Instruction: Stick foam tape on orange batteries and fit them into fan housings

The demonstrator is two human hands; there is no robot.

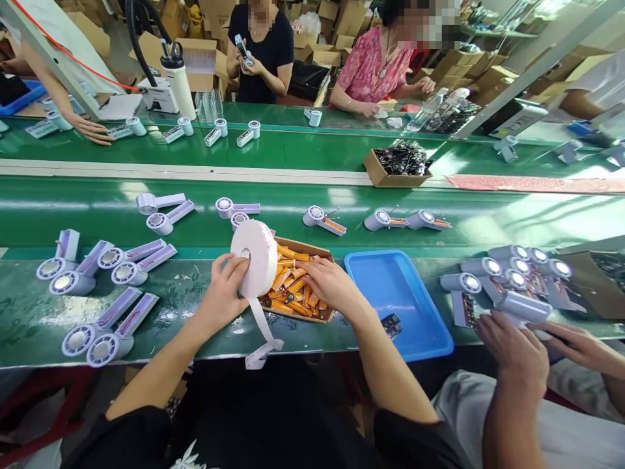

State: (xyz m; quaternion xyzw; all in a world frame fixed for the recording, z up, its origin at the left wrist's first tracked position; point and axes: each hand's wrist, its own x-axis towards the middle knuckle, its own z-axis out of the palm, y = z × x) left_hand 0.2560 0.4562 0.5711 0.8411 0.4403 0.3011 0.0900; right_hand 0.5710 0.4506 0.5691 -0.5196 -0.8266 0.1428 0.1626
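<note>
My left hand [225, 292] grips a large white roll of tape [254, 258], held upright, with a loose strip [262, 335] hanging down over the table edge. My right hand [331, 281] reaches into a small cardboard box [319, 253] filled with several orange, battery-like pieces [291, 290]; its fingers are curled down among them, and whether they hold one I cannot tell. The box sits on the green worktable [185, 293] just in front of me.
A blue tray [398, 296] lies right of the box. White-and-lilac fan shells [105, 270] lie at my left and on the conveyor belt [303, 195]. A neighbour's hands [517, 348] work beside more shells at right. Other people stand across the belt.
</note>
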